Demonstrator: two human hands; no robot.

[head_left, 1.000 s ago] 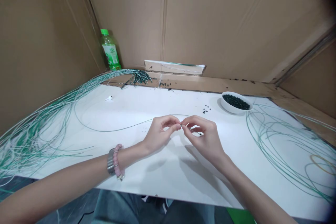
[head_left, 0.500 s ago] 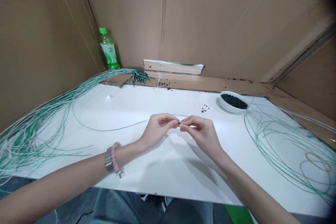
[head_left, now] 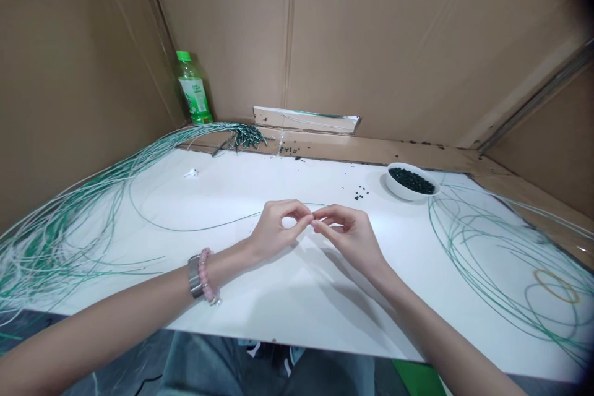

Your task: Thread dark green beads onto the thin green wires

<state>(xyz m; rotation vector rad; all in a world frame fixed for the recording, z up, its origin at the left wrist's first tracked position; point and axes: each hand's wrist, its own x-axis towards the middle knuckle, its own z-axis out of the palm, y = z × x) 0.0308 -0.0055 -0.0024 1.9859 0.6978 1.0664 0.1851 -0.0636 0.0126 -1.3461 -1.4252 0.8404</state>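
My left hand [head_left: 278, 229] and my right hand [head_left: 350, 235] meet at the fingertips above the white tabletop [head_left: 232, 303]. Both are closed in a pinch, thumb against index finger. A thin green wire [head_left: 213, 227] arcs in from the left, passes behind my left hand and reaches the back of my right fingers. The small dark bead at my left fingertips is almost wholly covered by the fingers now. Several loose black beads [head_left: 361, 192] lie beyond my right hand, near a white bowl [head_left: 408, 196] full of dark beads [head_left: 412, 180].
A bundle of green and white wires [head_left: 93, 216] spreads along the left, its beaded ends [head_left: 248, 136] at the back. Looped green wires [head_left: 459, 260] and a tan ring [head_left: 557, 286] lie right. A green bottle [head_left: 195, 99] stands in the back corner by cardboard walls [head_left: 371, 43].
My hands have shifted slightly left, and their fingertips have come closer together. The dark bead that showed between them is now nearly hidden.
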